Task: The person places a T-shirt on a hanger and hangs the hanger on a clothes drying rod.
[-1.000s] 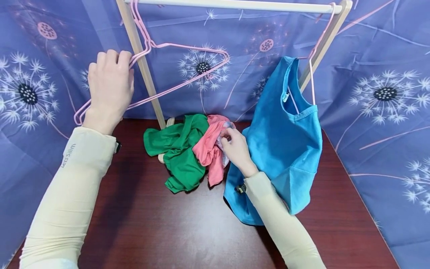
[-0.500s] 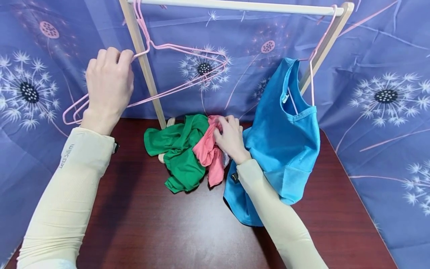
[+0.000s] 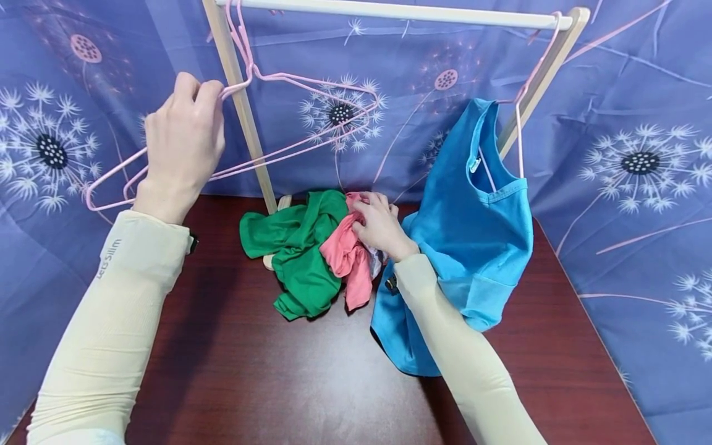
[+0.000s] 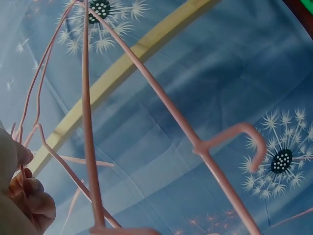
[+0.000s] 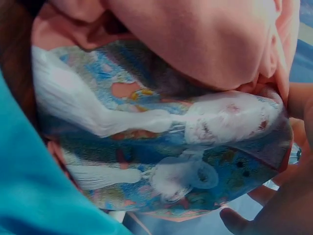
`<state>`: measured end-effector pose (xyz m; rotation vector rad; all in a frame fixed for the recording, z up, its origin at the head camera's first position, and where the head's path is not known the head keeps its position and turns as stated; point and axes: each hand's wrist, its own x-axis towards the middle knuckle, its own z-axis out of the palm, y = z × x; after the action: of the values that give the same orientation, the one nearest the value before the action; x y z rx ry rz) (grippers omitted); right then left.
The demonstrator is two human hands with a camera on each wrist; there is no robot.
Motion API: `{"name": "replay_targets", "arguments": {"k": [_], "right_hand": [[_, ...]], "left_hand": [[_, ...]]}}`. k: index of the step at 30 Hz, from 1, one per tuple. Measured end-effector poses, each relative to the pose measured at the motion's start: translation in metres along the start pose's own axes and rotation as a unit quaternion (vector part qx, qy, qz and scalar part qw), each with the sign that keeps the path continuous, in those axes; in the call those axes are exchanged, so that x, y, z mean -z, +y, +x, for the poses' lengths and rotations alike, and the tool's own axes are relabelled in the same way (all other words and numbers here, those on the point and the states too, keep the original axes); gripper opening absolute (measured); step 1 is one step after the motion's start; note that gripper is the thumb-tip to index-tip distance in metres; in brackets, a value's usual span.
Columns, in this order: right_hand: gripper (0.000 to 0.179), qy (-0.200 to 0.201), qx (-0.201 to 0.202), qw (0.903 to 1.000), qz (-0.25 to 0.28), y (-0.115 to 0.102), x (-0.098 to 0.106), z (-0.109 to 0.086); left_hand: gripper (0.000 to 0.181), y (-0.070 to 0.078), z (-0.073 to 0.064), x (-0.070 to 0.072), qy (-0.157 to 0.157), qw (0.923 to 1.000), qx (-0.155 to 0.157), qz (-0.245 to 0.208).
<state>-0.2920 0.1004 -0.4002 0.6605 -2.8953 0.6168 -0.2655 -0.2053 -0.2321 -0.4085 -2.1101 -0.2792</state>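
Observation:
My left hand (image 3: pixel 183 139) is raised at the left and grips pink clothes hangers (image 3: pixel 303 80), whose hooks reach up to the rack's rail. Hanger wires pass between its fingers in the left wrist view. My right hand (image 3: pixel 381 225) is at the back of the table, fingers curled over the upper part of a crumpled pink shirt (image 3: pixel 339 247). A colourful printed panel (image 5: pixel 166 142) on this shirt faces the right wrist camera; folds gather beside the hand there. Against the pink shirt lies a crumpled green garment (image 3: pixel 306 253).
A blue sleeveless top (image 3: pixel 461 210) hangs on a pink hanger at the right end of the rack, its lower part reaching the table (image 3: pixel 267 383). The white rail (image 3: pixel 400 11) runs between wooden posts (image 3: pixel 241 117). Blue dandelion-patterned cloth (image 3: pixel 400 148) lines the back and sides.
My right hand has shifted up and left over the pink shirt, from its printed edge onto its upper part. The left ends of the held hangers have spread apart leftward.

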Motion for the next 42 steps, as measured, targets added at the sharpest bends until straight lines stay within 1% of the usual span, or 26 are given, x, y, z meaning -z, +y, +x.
{"name": "replay_targets", "arguments": {"k": [4,7,10,14,16,19,21,23,26,28,29,31,34,36,39,41,42], "right_hand": [[0.017,0.018,0.003,0.9994,0.031,0.004,0.001,-0.005],[0.012,0.032,0.013,0.9982,0.049,0.005,0.003,-0.01],[0.009,0.035,0.027,0.9972,0.061,0.007,0.007,-0.015],[0.008,0.03,0.053,0.9963,0.061,0.01,0.012,-0.021],[0.012,0.036,0.066,0.9947,0.07,0.012,0.015,-0.023],[0.032,0.052,0.072,0.9919,0.091,0.015,0.018,-0.024],[0.038,0.062,0.062,0.9911,0.1,0.017,0.018,-0.023],[0.033,0.058,0.037,0.9918,0.107,0.018,0.019,-0.022],[0.014,0.044,-0.015,0.9936,0.103,0.021,0.018,-0.02],[0.003,0.028,-0.048,0.9929,0.106,0.022,0.017,-0.019],[0.007,0.02,-0.06,0.9924,0.106,0.024,0.015,-0.017],[0.02,0.009,-0.078,0.9915,0.104,0.026,0.012,-0.014],[0.039,-0.007,-0.089,0.9919,0.09,0.026,0.008,-0.009],[0.038,-0.017,-0.092,0.993,0.072,0.025,0.005,-0.005],[0.03,-0.025,-0.092,0.9944,0.047,0.021,0.003,0.001],[0.029,-0.016,-0.095,0.9948,0.033,0.018,0.003,0.004],[0.028,-0.006,-0.098,0.9947,0.028,0.017,0.003,0.005]], "left_hand": [[0.036,0.004,0.0,0.001,-0.009,0.9998,0.009,-0.012],[0.038,0.006,0.0,0.002,-0.013,0.9996,0.015,-0.019],[0.037,0.009,-0.003,0.004,-0.016,0.9993,0.02,-0.026],[0.036,0.012,-0.005,0.006,-0.015,0.9989,0.026,-0.035],[0.037,0.014,-0.005,0.007,-0.012,0.9987,0.03,-0.038],[0.038,0.017,-0.006,0.008,-0.011,0.9982,0.037,-0.045],[0.039,0.018,-0.008,0.008,-0.012,0.9979,0.042,-0.048],[0.039,0.019,-0.009,0.007,-0.013,0.9975,0.046,-0.051],[0.038,0.022,-0.011,0.006,-0.015,0.9972,0.051,-0.052],[0.038,0.023,-0.012,0.006,-0.016,0.997,0.054,-0.053],[0.039,0.024,-0.013,0.006,-0.017,0.9969,0.055,-0.053],[0.039,0.025,-0.013,0.007,-0.017,0.9969,0.055,-0.054],[0.04,0.027,-0.011,0.008,-0.013,0.997,0.051,-0.056],[0.04,0.028,-0.011,0.009,-0.011,0.9971,0.048,-0.058],[0.041,0.029,-0.012,0.01,-0.012,0.997,0.049,-0.059],[0.04,0.03,-0.013,0.011,-0.015,0.9966,0.053,-0.062],[0.04,0.03,-0.014,0.011,-0.016,0.9963,0.055,-0.064]]}}
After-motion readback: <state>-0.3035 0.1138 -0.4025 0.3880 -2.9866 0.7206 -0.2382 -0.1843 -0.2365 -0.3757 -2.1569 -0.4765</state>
